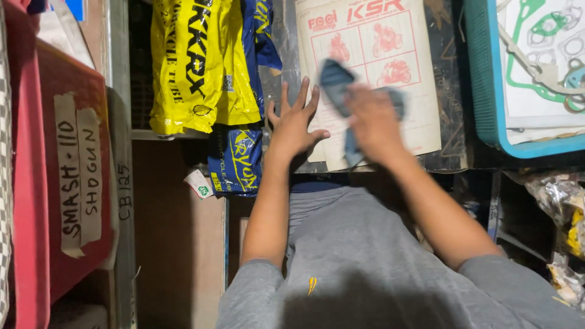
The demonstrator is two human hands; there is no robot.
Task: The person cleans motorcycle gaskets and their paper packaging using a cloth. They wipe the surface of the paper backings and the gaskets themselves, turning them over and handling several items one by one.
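Observation:
My left hand (295, 119) lies flat with fingers spread on the left edge of a pale flat paper packet (407, 67) printed in red, which rests on a dark surface. My right hand (373, 122) is blurred with motion and grips a dark blue-grey cloth (337, 80) over the middle of the same packet. Part of the cloth hangs below the hand (352, 152). Both forearms reach out from grey sleeves.
Yellow and blue plastic packs (195, 67) hang to the left, with a smaller blue one (236, 161) below. A teal tray (487, 79) holding gasket sheets sits at the right. A red box with taped labels (73, 176) stands far left. Plastic-bagged parts (560, 201) lie lower right.

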